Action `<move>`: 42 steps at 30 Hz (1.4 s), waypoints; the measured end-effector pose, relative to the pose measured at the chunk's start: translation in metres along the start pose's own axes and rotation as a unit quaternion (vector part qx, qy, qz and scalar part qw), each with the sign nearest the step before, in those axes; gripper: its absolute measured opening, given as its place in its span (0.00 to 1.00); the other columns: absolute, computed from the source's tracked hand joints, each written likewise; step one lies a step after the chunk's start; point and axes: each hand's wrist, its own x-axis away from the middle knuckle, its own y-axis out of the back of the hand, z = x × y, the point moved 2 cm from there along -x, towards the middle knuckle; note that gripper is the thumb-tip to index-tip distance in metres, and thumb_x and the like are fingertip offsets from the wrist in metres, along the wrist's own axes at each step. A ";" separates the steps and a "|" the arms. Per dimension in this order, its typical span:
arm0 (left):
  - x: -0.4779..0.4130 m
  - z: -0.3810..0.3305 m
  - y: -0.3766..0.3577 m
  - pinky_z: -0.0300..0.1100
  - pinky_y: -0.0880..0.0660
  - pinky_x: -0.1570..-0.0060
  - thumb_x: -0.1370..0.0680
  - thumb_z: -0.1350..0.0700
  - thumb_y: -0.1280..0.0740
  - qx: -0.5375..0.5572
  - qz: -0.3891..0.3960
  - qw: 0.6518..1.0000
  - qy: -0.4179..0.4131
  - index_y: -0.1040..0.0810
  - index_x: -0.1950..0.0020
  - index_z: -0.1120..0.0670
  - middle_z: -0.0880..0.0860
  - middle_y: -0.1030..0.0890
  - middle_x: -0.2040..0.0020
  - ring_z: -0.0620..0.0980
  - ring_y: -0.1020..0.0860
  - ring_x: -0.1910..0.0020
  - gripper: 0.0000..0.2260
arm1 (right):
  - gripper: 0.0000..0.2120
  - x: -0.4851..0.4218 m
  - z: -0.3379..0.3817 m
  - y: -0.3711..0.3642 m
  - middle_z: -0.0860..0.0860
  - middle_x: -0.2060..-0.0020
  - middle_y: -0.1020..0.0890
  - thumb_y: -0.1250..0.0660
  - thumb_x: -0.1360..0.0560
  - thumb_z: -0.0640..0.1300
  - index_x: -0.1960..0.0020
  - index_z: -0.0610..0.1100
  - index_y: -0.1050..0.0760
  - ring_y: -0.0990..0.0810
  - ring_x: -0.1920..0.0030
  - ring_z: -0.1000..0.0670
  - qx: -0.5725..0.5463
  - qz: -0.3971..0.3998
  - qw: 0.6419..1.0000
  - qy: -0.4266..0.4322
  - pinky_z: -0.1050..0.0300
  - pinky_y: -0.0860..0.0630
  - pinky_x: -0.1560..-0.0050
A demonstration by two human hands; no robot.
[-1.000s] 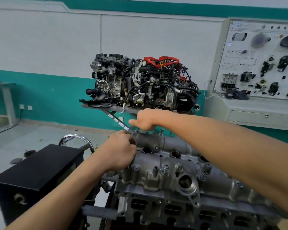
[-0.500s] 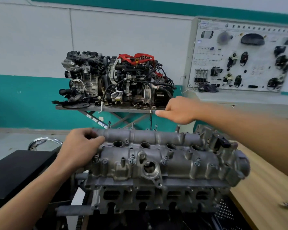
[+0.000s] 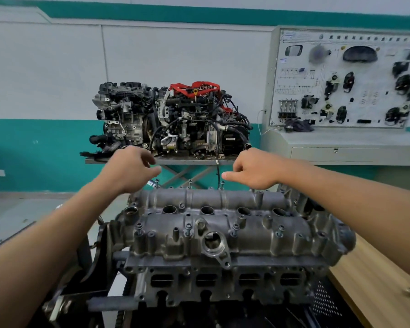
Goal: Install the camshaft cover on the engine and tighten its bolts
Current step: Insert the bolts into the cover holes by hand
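Far across the room, a display engine (image 3: 171, 119) with red hoses is seen on a grey lift table (image 3: 118, 160). At far right, a white training panel (image 3: 346, 79) is hung with black components. A wooden bench (image 3: 369, 280) is glimpsed near right.

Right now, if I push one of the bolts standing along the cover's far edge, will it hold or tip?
Probably wobbles: the far-edge bolt stands well proud of the camshaft cover, so it looks barely threaded. Small and metal, likely light and stiff. If knocked out, it may roll off.
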 end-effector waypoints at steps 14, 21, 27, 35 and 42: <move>-0.037 0.017 -0.038 0.46 0.21 0.49 0.22 0.50 0.29 -0.181 0.136 0.972 -0.061 0.16 0.48 0.58 0.56 0.15 0.50 0.55 0.18 0.51 0.12 | 0.29 0.014 -0.006 0.000 0.49 0.76 0.27 0.40 0.21 0.62 0.73 0.45 0.30 0.28 0.72 0.48 -0.028 -0.028 0.999 -0.028 0.44 0.20 0.57; -0.058 0.004 0.002 0.44 0.21 0.52 0.21 0.53 0.31 -0.136 0.108 0.983 -0.066 0.17 0.51 0.59 0.55 0.15 0.55 0.51 0.19 0.59 0.10 | 0.28 0.010 -0.003 -0.006 0.48 0.75 0.23 0.40 0.21 0.62 0.73 0.45 0.29 0.25 0.71 0.48 -0.049 -0.035 0.998 -0.025 0.46 0.19 0.58; -0.050 -0.001 -0.010 0.35 0.26 0.64 0.21 0.55 0.30 -0.078 0.100 0.990 -0.068 0.15 0.51 0.59 0.51 0.16 0.61 0.43 0.19 0.65 0.08 | 0.28 0.002 0.003 -0.008 0.52 0.79 0.30 0.38 0.21 0.61 0.74 0.46 0.31 0.31 0.76 0.50 -0.092 -0.049 0.994 -0.022 0.52 0.25 0.66; -0.056 0.014 -0.010 0.36 0.22 0.64 0.20 0.59 0.31 -0.050 0.064 0.994 -0.066 0.15 0.52 0.60 0.50 0.15 0.64 0.42 0.18 0.67 0.07 | 0.27 -0.005 0.017 -0.017 0.49 0.76 0.28 0.38 0.21 0.61 0.74 0.47 0.29 0.31 0.73 0.49 -0.110 -0.044 0.993 0.006 0.52 0.27 0.66; -0.051 0.015 -0.009 0.43 0.19 0.54 0.20 0.59 0.32 -0.064 0.063 0.991 -0.097 0.15 0.51 0.59 0.51 0.15 0.62 0.45 0.17 0.63 0.07 | 0.28 -0.031 0.053 -0.012 0.46 0.76 0.30 0.38 0.20 0.59 0.71 0.40 0.29 0.33 0.74 0.48 -0.139 -0.047 0.989 0.038 0.53 0.28 0.67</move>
